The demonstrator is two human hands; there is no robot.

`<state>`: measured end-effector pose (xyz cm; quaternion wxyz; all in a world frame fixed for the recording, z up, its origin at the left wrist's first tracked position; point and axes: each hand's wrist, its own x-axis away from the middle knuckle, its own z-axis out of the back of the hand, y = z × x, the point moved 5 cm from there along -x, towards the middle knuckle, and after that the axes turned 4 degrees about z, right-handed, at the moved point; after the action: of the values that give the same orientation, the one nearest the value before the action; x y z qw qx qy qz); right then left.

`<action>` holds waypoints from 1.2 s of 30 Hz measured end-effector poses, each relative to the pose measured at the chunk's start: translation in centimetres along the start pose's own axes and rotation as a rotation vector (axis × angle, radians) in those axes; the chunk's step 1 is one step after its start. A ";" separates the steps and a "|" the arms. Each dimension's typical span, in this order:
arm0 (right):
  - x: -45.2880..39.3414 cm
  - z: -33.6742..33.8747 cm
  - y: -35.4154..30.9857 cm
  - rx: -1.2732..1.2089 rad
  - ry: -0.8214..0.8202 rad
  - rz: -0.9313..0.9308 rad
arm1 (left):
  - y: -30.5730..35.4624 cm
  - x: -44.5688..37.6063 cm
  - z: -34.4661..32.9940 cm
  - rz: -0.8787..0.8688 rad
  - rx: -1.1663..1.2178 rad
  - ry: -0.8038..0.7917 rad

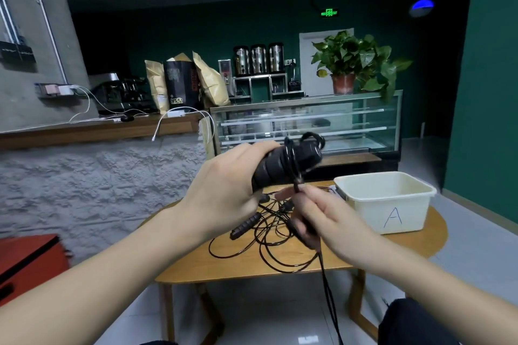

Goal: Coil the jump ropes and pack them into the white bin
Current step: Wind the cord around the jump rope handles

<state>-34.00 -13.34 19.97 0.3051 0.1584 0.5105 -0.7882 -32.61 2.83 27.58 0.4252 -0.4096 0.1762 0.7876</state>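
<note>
My left hand [224,190] grips the black handles of a jump rope [283,165], held up above the table with a few turns of thin black cord looped around them. My right hand [322,216] pinches that cord just below the handles, and the rest of the cord hangs down past the table edge [328,288]. More black jump ropes [258,235] lie tangled on the round wooden table [420,244], one ribbed handle [245,225] showing. The white bin [389,204], marked "A", stands on the table's right side and looks empty.
A glass display case [308,126] stands behind the table, with a potted plant [356,61] on top. A wooden counter [98,129] with bags and white cables runs along the left over a rough grey wall. A red cabinet [28,263] sits at lower left.
</note>
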 end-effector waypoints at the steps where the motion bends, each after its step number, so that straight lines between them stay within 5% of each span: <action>1: 0.4 -0.8 -0.1 0.064 -0.039 -0.017 | -0.2 -0.2 0.1 0.053 -0.024 0.021; 4: 1.6 -1.9 -1.3 0.258 -0.066 -0.035 | -1.1 -1.0 -0.1 0.158 -0.219 0.025; 8: 2.1 -0.8 -4.7 0.470 0.050 0.007 | -1.5 -0.6 -1.2 0.085 -0.439 -0.067; 17: 0.7 3.4 -8.2 0.815 0.082 0.179 | -0.9 0.5 -2.3 -0.067 -0.509 -0.169; 25: -2.3 5.8 -6.4 0.482 -0.140 0.213 | 0.6 1.5 -2.6 -0.350 -0.328 -0.179; 36: -1.6 4.3 -0.8 0.026 0.049 0.126 | 1.2 1.5 -1.2 -0.411 -0.086 0.034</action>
<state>-33.08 -16.49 23.28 0.3394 0.2137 0.4965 -0.7698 -33.45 2.18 25.52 0.5562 -0.4678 0.0624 0.6840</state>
